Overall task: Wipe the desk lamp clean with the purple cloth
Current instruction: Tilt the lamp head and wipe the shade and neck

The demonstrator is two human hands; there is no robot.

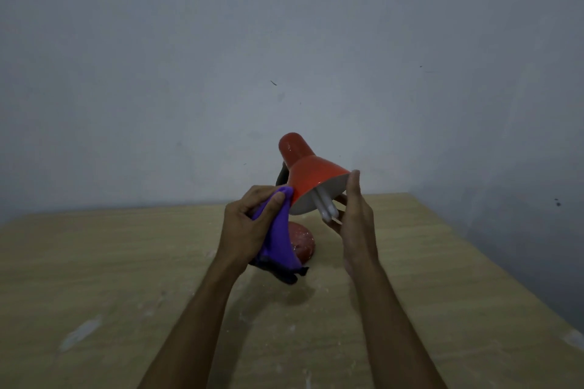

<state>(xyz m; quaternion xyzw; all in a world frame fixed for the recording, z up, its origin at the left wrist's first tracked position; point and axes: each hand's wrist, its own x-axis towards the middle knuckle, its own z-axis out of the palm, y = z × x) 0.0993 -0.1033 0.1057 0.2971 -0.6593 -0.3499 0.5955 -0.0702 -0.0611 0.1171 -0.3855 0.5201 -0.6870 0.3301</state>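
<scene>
A red desk lamp stands on the wooden table, its shade [311, 172] tilted toward me with a white bulb [327, 210] showing inside. Its round red base [301, 241] sits behind my left hand. My left hand [249, 224] grips the purple cloth [279, 237] and presses its top end against the shade's left side near the rim. The cloth's dark lower edge hangs down above the table. My right hand [355, 211] holds the shade's right rim, thumb on the outside, fingers partly hidden behind the rim. The lamp's neck is mostly hidden.
The light wooden table [126, 278] carries pale smudges and white specks. Its right edge [493, 265] runs diagonally toward the near right. A plain grey wall stands close behind the lamp.
</scene>
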